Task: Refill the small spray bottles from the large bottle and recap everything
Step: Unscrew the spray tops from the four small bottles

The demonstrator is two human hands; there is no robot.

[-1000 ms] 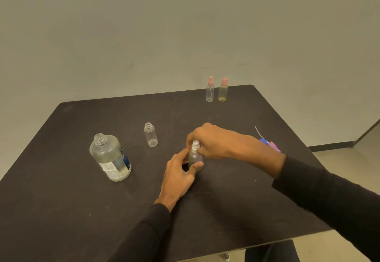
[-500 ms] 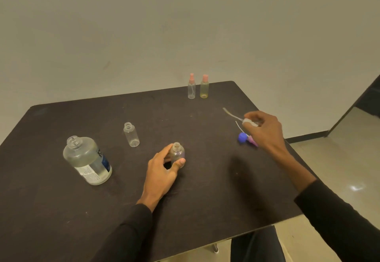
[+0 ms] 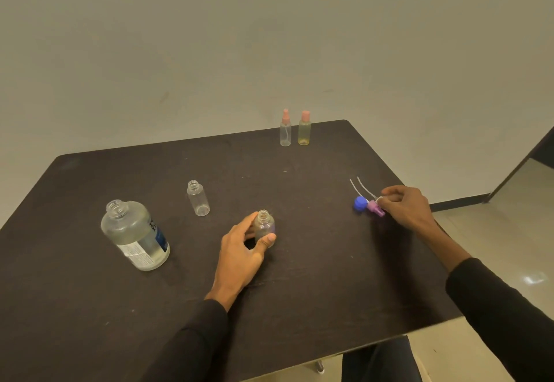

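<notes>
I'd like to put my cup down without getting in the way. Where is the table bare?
The near left corner, in front of the large bottle, is bare, and so is the far left stretch behind the open small bottle. It is crowded around the right hand, by the blue cap and the pink spray head.

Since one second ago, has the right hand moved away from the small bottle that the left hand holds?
Yes. The right hand went rightward from the small clear uncapped bottle to the blue cap near the dark table's right edge.
</notes>
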